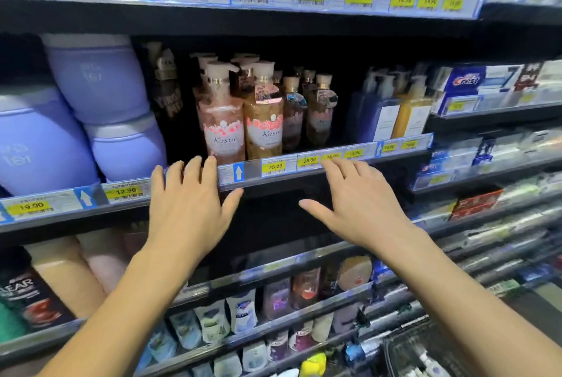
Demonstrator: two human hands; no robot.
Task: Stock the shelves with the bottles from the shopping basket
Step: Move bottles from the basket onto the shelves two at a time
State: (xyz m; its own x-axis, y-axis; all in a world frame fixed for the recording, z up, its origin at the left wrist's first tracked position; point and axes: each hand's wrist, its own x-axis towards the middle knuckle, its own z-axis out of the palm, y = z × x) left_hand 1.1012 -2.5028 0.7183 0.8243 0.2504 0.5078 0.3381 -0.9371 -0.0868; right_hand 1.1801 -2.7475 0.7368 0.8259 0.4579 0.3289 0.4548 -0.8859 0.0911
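A pink Kustie pump bottle [222, 121] and a golden-brown Kustie pump bottle [264, 121] stand upright side by side at the front of the middle shelf [282, 168]. More pump bottles stand behind them. Smaller brown bottles [319, 115] stand to their right. My left hand [188, 203] is open, fingers spread, just below the pink bottle at the shelf edge. My right hand [362, 203] is open too, fingertips at the price strip below the small bottles. Neither hand holds anything. The dark shopping basket [425, 352] shows at the bottom right, its contents blurred.
Large purple tubs [100, 81] fill the shelf's left part. Blue and yellow pump bottles [395, 111] stand to the right, toothpaste boxes [486, 78] beyond them. A dark gap lies between the small brown bottles and the blue ones. Lower shelves hold refill pouches [243, 312] and bottles.
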